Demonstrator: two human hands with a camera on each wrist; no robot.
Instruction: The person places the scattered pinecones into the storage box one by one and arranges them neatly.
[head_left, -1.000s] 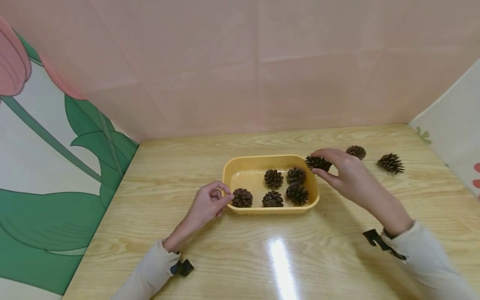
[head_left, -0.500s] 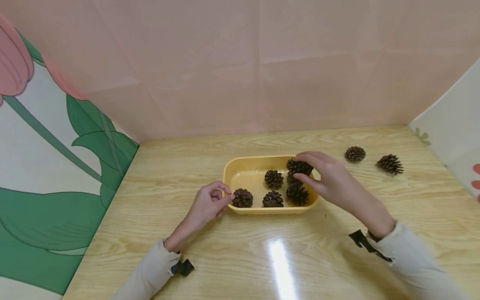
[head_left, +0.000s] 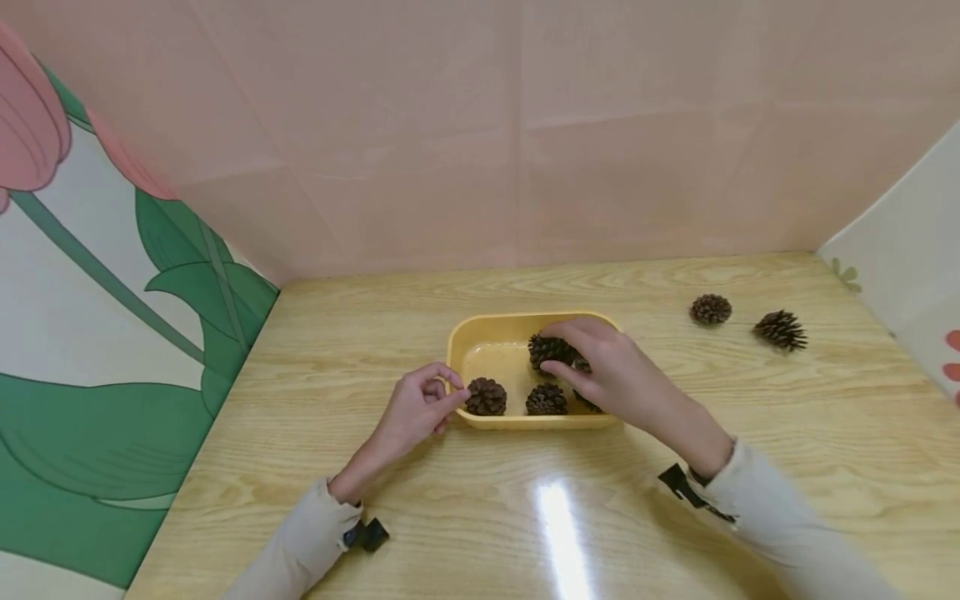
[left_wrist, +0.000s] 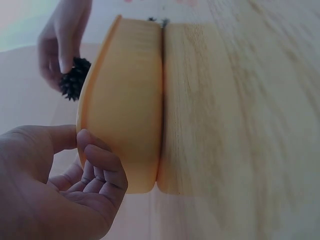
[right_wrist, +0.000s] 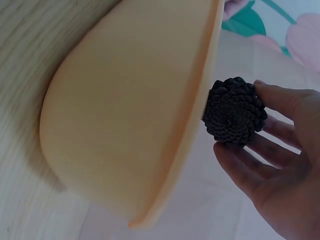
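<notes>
My right hand (head_left: 611,367) holds a dark pine cone (right_wrist: 235,112) between thumb and fingers, over the yellow tub (head_left: 510,422). In the right wrist view the cone shows just above the tub's rim. My left hand (head_left: 416,404) pinches the tub's left rim between thumb and finger, as the left wrist view (left_wrist: 75,180) shows up close. Inside the tub, a pine cone (head_left: 486,397) lies at the front left and another pine cone (head_left: 546,399) at the front middle. More cones at the tub's right end are mostly hidden behind my right hand.
Two pine cones lie on the wooden table (head_left: 360,325) right of the tub: a rounder pine cone (head_left: 710,309) and a spiky pine cone (head_left: 781,330). A pink-covered wall (head_left: 517,167) rises behind the table. Printed panels stand at both sides.
My right hand has carried its pine cone leftward, from the tub's right rim to over its middle. The left hand has stayed on the rim.
</notes>
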